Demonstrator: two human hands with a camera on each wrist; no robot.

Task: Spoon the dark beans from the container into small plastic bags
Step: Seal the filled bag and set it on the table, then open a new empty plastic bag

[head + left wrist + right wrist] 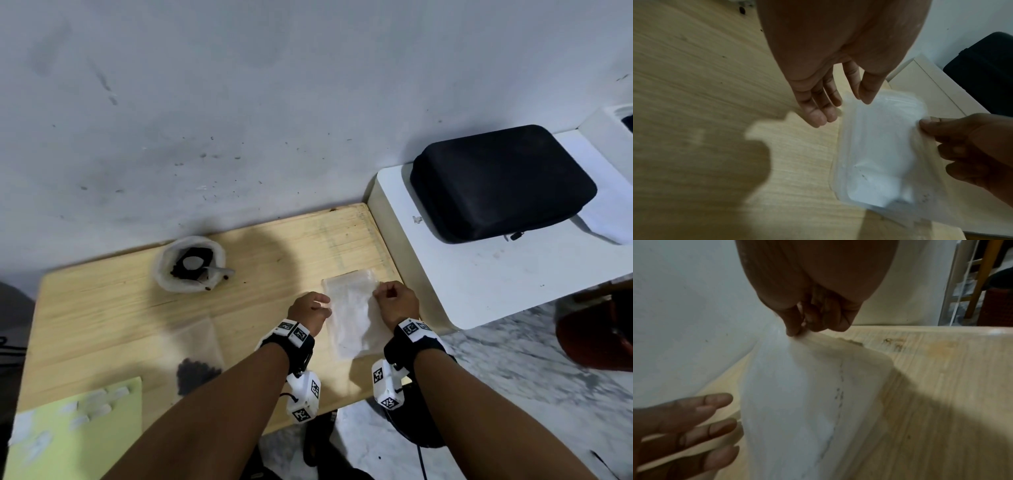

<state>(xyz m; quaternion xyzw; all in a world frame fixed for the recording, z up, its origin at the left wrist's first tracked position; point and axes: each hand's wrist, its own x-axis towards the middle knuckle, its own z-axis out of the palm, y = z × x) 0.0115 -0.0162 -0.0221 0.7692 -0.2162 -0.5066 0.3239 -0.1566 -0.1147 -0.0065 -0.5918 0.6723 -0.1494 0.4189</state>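
The wooden table (102,308) carries everything the job needs. At its near left lies a green sheet (85,435) with small white pieces on it, and just beyond that a plastic bag (198,359) lies flat with a dark heap of beans (195,375) in its near end; judging by that, one bag is already filled. Toward the far left stands the white container (190,263), dark beans visible inside, with the spoon (219,272) resting in it, handle over the rim. So more beans are left to portion out.

On the right side of the table an empty bag (352,315) is being readied. The right hand (397,303) pinches its right edge between thumb and fingertips, lifting that side off the wood. The left hand (310,310) has its fingers (818,104) straight and apart at the bag's left edge, gripping nothing. This bag probably needs opening before any spooning; nothing is in it yet.
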